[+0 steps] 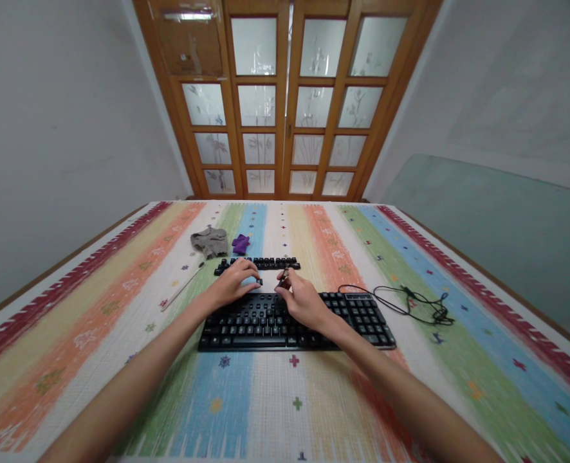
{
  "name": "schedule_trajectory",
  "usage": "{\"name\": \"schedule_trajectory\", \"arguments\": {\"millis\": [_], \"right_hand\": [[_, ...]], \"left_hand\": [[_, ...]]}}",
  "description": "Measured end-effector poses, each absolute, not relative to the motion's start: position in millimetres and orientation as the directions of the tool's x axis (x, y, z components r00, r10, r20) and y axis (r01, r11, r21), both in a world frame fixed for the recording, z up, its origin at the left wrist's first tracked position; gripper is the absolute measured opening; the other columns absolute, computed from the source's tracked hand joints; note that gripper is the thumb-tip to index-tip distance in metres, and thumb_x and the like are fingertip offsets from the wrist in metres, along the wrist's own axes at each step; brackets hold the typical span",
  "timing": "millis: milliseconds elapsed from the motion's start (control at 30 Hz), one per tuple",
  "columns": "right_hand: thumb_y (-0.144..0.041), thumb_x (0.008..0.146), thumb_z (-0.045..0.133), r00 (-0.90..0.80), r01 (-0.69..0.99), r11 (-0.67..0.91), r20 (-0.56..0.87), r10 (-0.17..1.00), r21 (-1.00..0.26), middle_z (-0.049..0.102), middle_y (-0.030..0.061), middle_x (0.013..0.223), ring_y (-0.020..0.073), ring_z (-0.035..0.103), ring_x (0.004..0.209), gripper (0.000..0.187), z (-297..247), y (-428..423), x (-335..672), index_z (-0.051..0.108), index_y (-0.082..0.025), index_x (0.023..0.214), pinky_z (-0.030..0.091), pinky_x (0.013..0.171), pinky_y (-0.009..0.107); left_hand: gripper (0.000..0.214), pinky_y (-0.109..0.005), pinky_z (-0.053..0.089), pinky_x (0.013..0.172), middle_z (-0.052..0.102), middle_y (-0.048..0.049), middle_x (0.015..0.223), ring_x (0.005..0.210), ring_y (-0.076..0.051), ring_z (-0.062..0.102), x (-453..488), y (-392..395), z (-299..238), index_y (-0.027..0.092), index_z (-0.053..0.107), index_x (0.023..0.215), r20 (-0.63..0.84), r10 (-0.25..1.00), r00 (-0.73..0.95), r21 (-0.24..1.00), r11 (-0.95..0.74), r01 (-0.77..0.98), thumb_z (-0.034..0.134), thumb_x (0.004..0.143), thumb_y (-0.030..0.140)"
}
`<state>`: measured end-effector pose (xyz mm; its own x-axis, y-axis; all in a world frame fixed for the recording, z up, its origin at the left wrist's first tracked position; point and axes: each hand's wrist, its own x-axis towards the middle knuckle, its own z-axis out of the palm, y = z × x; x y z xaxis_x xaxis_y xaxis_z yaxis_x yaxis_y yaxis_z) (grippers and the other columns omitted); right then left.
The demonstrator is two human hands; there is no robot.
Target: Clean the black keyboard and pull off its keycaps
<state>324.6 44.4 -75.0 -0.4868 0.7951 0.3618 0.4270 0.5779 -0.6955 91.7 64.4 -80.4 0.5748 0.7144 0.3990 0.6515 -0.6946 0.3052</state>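
A black computer keyboard (260, 341) lies on the tablecloth, with its upper left rows showing bare key sockets. My left hand (234, 283) is over its back left edge; thumb and forefinger close around a small black keycap (260, 281). Above the back middle of the keyboard is my right hand (300, 299), its fingers pinched on a small dark piece (282, 275) whose exact kind I cannot make out. Behind both hands, loose black keycaps (280, 263) stand in rows, partly covered by my left hand.
Grey cloth (210, 242) and a small purple cloth (240, 244) lie behind the keycaps. A thin white stick with a dark tip (183, 287) lies to the left. The keyboard's coiled black cable (422, 307) spreads to the right on the striped tablecloth (217, 405).
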Motion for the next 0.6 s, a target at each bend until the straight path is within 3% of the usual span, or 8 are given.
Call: {"name": "schedule_trajectory", "arguments": {"millis": [267, 600], "right_hand": [[-0.016, 0.088, 0.052, -0.445, 0.409, 0.543, 0.359, 0.820, -0.733, 0.064, 0.0042, 0.086, 0.0183, 0.062, 0.078, 0.013, -69.6, 39.6, 331.9, 0.046, -0.021, 0.099, 0.045, 0.075, 0.031], [-0.018, 0.089, 0.053, -0.453, 0.391, 0.538, 0.353, 0.818, -0.746, 0.064, 0.0042, 0.083, 0.0178, 0.061, 0.074, 0.014, -64.5, 36.0, 332.0, 0.047, -0.020, 0.101, 0.045, 0.072, 0.031]], "left_hand": [[0.009, -0.039, 0.046, 0.087, 0.059, -0.0082, 0.099, 0.094, -0.022, 0.050, 80.9, 104.3, -106.2, 0.019, 0.072, 0.087, 0.406, 0.731, 0.548, 0.104, -0.633, 0.767, 0.064, 0.085, 0.022], [0.013, -0.038, 0.046, 0.086, 0.058, -0.0080, 0.099, 0.094, -0.022, 0.051, 82.7, 104.5, -103.1, 0.019, 0.072, 0.090, 0.379, 0.750, 0.542, 0.028, -0.595, 0.803, 0.061, 0.087, 0.025]]}}
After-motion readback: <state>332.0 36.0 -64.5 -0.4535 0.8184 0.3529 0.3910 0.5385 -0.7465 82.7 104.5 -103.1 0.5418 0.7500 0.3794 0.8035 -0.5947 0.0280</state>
